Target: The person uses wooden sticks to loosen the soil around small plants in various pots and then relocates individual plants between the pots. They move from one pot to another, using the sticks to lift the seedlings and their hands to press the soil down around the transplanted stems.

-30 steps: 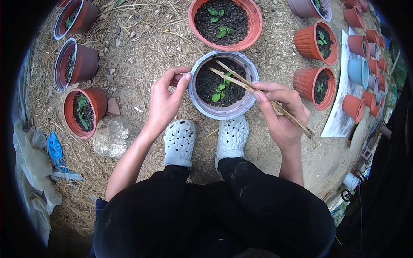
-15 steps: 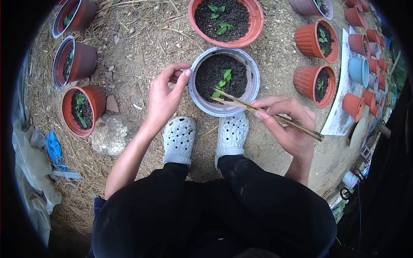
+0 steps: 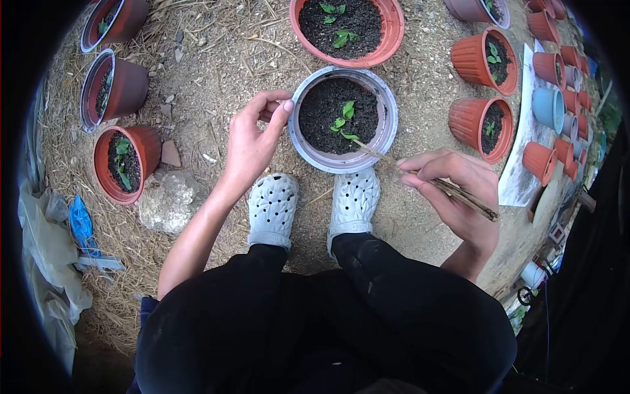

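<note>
A grey-rimmed plant pot (image 3: 296, 134) stands in front of my feet, filled with dark soil. From the soil grows a small green seedling (image 3: 340, 122). My left hand (image 3: 254, 131) is closed in a pinch, thumb and forefinger on the pot's left rim. In my right hand (image 3: 459, 187) is a pair of thin wooden sticks (image 3: 384, 156), held like tongs between thumb and fingers. Their tips lie close together over the pot's near right side, right at the seedling's lowest leaf (image 3: 350, 136). The sticks' back ends poke out below my palm.
A reddish pot (image 3: 397, 29) with seedlings stands just beyond. Orange pots (image 3: 464, 125) line the right, near a white sheet (image 3: 520, 177); several more pots (image 3: 147, 157) are on the left beside a rock (image 3: 172, 203). My light clogs (image 3: 272, 207) are close to the middle pot.
My right hand has moved right and slightly down, drawing the stick tips back toward the pot's near right rim. The tips, spread before, are now together. My left hand stays at the rim.
</note>
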`<state>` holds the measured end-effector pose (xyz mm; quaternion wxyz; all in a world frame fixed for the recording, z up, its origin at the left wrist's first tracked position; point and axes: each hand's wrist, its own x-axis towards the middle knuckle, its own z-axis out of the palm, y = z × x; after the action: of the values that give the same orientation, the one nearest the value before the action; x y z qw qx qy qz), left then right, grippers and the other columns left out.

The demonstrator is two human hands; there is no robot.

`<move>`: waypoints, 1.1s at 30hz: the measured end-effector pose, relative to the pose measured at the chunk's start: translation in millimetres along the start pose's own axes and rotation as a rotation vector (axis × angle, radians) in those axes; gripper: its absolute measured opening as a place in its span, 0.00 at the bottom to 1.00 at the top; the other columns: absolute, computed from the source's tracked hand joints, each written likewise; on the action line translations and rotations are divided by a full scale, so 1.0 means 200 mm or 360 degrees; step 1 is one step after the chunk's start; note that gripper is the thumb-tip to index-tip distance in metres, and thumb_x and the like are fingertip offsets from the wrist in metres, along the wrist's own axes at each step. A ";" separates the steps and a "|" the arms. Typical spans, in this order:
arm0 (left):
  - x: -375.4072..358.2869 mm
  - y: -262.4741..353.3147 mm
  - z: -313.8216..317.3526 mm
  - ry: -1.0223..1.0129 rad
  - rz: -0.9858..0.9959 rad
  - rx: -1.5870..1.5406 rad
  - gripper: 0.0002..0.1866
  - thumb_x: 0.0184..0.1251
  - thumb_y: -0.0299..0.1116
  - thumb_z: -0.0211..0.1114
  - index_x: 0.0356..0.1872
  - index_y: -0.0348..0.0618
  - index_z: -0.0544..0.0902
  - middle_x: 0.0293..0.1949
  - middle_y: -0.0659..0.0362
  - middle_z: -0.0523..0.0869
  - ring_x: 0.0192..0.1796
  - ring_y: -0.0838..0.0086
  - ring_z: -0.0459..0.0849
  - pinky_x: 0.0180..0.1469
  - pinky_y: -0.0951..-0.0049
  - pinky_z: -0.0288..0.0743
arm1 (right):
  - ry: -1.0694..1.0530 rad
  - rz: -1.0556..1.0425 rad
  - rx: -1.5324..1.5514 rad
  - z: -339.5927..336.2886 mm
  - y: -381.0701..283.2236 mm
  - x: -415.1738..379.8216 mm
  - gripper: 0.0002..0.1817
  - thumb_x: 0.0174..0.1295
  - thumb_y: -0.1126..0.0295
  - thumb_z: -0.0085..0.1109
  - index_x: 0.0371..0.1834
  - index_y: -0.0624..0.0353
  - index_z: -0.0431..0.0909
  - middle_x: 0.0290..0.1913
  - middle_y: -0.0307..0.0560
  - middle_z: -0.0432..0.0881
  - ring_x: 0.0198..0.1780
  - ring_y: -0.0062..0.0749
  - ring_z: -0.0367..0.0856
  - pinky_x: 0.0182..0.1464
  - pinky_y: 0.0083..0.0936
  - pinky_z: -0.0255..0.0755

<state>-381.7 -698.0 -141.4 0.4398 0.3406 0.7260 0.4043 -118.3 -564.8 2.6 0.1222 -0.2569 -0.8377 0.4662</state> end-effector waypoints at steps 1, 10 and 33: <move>0.00 0.00 0.00 -0.0001 0.0000 0.0000 0.16 0.83 0.37 0.68 0.59 0.34 0.86 0.39 0.60 0.91 0.42 0.80 0.87 0.51 0.73 0.82 | 0.0019 -0.0011 -0.0020 0.00 0.00 0.00 0.12 0.57 0.85 0.77 0.36 0.65 0.80 0.41 0.58 0.93 0.43 0.43 0.95 0.44 0.31 0.87; 0.00 0.01 0.00 -0.0008 0.0005 -0.0034 0.16 0.83 0.37 0.67 0.59 0.34 0.86 0.39 0.60 0.91 0.42 0.80 0.87 0.50 0.73 0.82 | -0.0028 0.0072 -0.0009 0.01 -0.02 -0.01 0.12 0.57 0.87 0.75 0.36 0.64 0.80 0.42 0.56 0.93 0.45 0.42 0.95 0.46 0.32 0.87; 0.37 0.13 0.06 0.0196 0.0169 -0.0194 0.16 0.81 0.40 0.69 0.51 0.34 0.88 0.33 0.60 0.90 0.37 0.81 0.85 0.43 0.74 0.81 | 0.1222 0.0077 0.0255 -0.18 0.09 0.13 0.09 0.72 0.84 0.66 0.48 0.67 0.75 0.46 0.63 0.91 0.45 0.38 0.95 0.47 0.26 0.89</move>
<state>-395.9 -621.2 -148.7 0.3922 0.3259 0.7067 0.4906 -117.5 -516.9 5.9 0.4353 -0.4219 -0.6856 0.4030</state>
